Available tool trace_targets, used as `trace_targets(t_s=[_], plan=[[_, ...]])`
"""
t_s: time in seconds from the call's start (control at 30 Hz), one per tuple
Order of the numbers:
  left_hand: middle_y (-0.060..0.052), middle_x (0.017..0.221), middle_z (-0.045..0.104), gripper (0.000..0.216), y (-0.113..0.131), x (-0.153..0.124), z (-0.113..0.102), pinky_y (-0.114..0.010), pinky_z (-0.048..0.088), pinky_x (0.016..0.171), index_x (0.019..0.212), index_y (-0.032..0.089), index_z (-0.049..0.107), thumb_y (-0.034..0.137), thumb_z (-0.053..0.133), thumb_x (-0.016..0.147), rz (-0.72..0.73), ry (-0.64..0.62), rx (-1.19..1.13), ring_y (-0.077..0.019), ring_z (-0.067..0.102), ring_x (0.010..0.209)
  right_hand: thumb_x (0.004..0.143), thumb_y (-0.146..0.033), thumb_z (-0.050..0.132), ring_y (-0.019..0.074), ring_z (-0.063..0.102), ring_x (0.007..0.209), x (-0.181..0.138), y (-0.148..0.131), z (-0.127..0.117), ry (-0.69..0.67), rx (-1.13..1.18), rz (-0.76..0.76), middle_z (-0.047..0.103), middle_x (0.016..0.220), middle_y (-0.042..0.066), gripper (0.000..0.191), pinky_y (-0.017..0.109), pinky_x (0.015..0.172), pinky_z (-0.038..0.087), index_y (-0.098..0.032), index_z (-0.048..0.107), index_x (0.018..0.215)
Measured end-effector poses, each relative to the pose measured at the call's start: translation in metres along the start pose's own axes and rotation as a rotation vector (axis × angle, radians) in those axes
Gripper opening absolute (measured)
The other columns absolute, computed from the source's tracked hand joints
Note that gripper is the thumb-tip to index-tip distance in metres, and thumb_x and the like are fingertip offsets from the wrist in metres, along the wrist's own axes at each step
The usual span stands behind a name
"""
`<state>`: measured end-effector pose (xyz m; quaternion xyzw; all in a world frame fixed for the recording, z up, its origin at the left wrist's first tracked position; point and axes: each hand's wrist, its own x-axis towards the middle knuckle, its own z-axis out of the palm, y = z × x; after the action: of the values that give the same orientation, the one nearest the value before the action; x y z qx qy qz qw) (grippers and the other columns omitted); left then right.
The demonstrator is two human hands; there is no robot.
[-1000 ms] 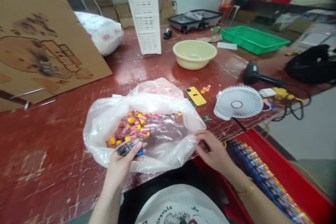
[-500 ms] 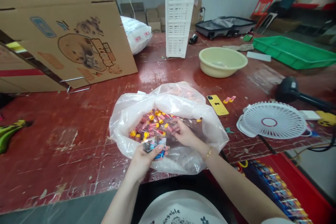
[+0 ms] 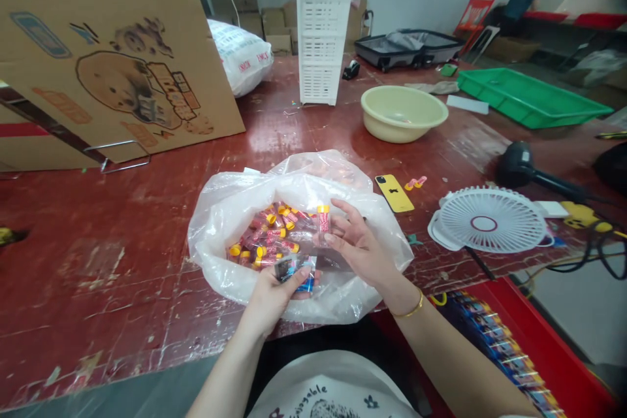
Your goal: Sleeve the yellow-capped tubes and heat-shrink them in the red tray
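Note:
My left hand point(image 3: 279, 287) grips a small blue and black printed packet point(image 3: 304, 279) above the near side of a white plastic bag point(image 3: 215, 209). In my right hand point(image 3: 360, 245) is a small clear tube with a yellow cap point(image 3: 323, 222), held upright between thumb and fingers, with pink bits inside. Several more yellow-capped tubes point(image 3: 264, 235) lie heaped in the open bag. The tube is just above and to the right of the packet, apart from it.
To the right lie a yellow phone point(image 3: 394, 193), two loose tubes point(image 3: 415, 183) and a white fan point(image 3: 484, 222). Behind stand a pale yellow basin point(image 3: 404, 114), a white basket stack point(image 3: 321, 32) and a green tray point(image 3: 529, 101). A cardboard box point(image 3: 117, 72) fills the left. A person point(image 3: 524, 0) sits far back.
My right hand has lifted a tube out of the heap and turned it upright. My left hand still has the packet. The view has shifted slightly to the right.

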<state>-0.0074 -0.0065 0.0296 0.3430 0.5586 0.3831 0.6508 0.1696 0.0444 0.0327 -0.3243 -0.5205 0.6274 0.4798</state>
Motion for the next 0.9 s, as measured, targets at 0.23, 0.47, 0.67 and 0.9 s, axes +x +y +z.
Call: trace_targets(t_s=[0.23,0.47,0.67,0.9], plan=[[-0.007,0.07,0.075,0.035,-0.003,0.002,0.004,-0.026,0.055,0.061,0.077,0.014,0.074,0.036,0.09,0.055,-0.001,0.039,-0.049,-0.0186,0.07,0.063,0.087,-0.031,0.063,0.0171,0.065,0.099,-0.013,-0.001,0.004,0.079,-0.191,-0.16,0.057,0.111,0.003,0.038,0.04,0.091,0.056,-0.032,0.04,0.117],[-0.005,0.066,0.072,0.034,-0.007,0.006,0.006,-0.029,0.057,0.063,0.075,0.013,0.075,0.036,0.09,0.055,0.008,0.002,-0.014,-0.0198,0.068,0.063,0.087,-0.017,0.059,0.0185,0.061,0.097,-0.019,-0.005,0.001,0.004,-0.616,-0.341,0.058,0.107,0.004,0.031,0.038,0.087,0.054,-0.028,0.048,0.114],[-0.007,0.069,0.074,0.03,-0.01,0.005,0.007,-0.026,0.051,0.058,0.073,0.015,0.076,0.041,0.084,0.064,0.057,-0.04,0.067,-0.0185,0.066,0.062,0.084,-0.019,0.061,0.0164,0.064,0.09,-0.014,0.0,-0.003,0.031,-0.49,-0.226,0.059,0.101,0.002,0.03,0.036,0.082,0.056,-0.027,0.046,0.11],[-0.004,0.065,0.072,0.026,-0.013,0.008,0.006,-0.026,0.049,0.062,0.07,0.016,0.073,0.039,0.084,0.064,0.089,-0.071,0.136,-0.0167,0.062,0.061,0.086,-0.014,0.056,0.0181,0.061,0.09,-0.023,-0.015,-0.003,-0.073,-0.837,-0.313,0.06,0.098,0.003,0.028,0.036,0.081,0.053,-0.025,0.048,0.111]])
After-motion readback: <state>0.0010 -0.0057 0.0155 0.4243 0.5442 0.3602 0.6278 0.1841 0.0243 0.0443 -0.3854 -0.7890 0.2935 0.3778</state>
